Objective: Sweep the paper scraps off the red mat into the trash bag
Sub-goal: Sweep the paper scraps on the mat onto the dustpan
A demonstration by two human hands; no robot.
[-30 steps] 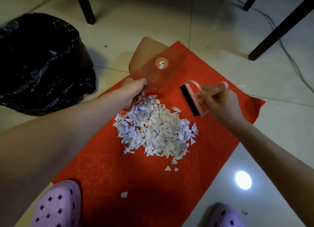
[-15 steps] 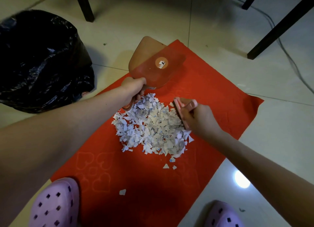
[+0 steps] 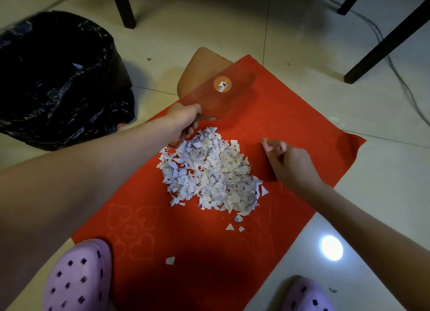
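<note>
Left hand [image 3: 186, 121] grips translucent orange plastic dustpan [image 3: 216, 91] at centre frame. Right hand [image 3: 290, 165] curls round pink plastic brush [image 3: 267, 144], mostly hidden, beside white paper scraps [image 3: 209, 173] on red felt mat [image 3: 290, 115].

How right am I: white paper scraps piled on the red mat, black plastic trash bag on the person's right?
No: the head view shows the black plastic trash bag on their left; white paper scraps piled on the red mat.
</note>
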